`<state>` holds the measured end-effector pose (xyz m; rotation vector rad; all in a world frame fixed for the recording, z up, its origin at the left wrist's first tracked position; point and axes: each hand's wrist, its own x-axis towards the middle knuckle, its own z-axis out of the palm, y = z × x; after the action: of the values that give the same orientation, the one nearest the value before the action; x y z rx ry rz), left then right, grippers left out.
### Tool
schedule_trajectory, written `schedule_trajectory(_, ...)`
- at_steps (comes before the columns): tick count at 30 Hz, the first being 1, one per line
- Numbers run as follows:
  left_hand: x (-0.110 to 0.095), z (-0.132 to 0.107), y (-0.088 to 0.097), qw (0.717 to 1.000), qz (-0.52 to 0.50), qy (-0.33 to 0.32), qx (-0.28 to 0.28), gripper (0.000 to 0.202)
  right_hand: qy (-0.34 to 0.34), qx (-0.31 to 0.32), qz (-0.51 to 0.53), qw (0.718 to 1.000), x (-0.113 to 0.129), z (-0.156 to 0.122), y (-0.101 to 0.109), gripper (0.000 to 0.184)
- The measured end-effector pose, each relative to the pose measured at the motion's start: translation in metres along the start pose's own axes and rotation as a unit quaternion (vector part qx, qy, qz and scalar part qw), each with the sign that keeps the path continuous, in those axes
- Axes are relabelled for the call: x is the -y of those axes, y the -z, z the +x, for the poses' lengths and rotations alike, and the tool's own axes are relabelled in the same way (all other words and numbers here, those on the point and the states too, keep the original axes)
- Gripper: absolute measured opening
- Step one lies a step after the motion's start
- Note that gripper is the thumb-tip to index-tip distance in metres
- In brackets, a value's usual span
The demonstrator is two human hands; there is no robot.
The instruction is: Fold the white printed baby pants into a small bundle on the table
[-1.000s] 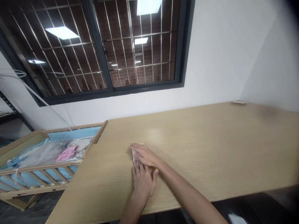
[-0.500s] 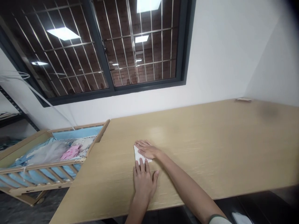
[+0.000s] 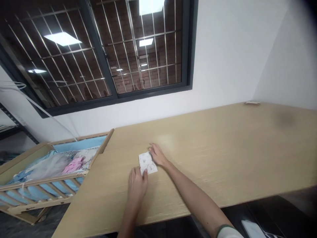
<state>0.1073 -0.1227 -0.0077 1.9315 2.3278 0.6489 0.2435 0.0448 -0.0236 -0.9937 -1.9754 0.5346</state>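
Note:
A small folded white cloth (image 3: 146, 162) with a faint printed pattern lies on the wooden tabletop, nearly square in outline. At its lower left corner is my left hand (image 3: 137, 183), fingers curled and thumb on the cloth's near edge. My right hand (image 3: 158, 156) is at the upper right corner, its fingers bent and closed on the edge there. Parts of both corners are hidden under the fingers.
The pale wooden tabletop (image 3: 210, 148) stretches right to the wall. A wooden crib (image 3: 47, 190) with blue lining and cloths adjoins it at left. A small flat item (image 3: 252, 102) lies in the far corner. Below the near edge is a phone-like object (image 3: 252, 228).
My hands have gone from lying flat on the cloth to curling at opposite corners, uncovering its pattern. My left hand moved left. The camera view shifted slightly.

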Motion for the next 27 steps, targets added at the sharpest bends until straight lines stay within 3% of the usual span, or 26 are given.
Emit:
schedule_trajectory(3,0.009,0.019,0.009,0.998,0.041,0.042,0.028,0.046,-0.014,-0.039,0.017,0.999,0.000,-0.003,0.000,0.037)
schedule_trajectory(7,0.009,0.032,0.009,0.996,0.032,0.039,0.068,0.039,0.000,0.004,0.001,1.000,0.007,-0.009,-0.001,0.020)
schedule_trajectory(14,0.010,0.028,0.022,0.995,-0.010,0.020,0.099,0.027,0.000,0.025,-0.063,0.998,0.035,-0.023,0.003,0.010)
schedule_trajectory(17,0.021,0.010,0.035,0.994,-0.032,0.011,0.100,0.019,0.025,0.054,-0.086,0.995,0.059,-0.045,0.003,0.009)
schedule_trajectory(21,0.045,-0.036,0.057,0.991,-0.072,-0.004,0.114,0.015,0.035,0.114,-0.095,0.988,0.105,-0.094,0.000,0.008)
schedule_trajectory(24,0.073,-0.078,0.078,0.985,-0.113,-0.021,0.126,0.020,0.013,0.126,-0.035,0.991,0.144,-0.140,-0.006,0.008)
schedule_trajectory(27,0.112,-0.119,0.105,0.978,-0.173,-0.027,0.110,0.027,-0.033,0.111,0.089,0.989,0.181,-0.184,-0.019,0.010)
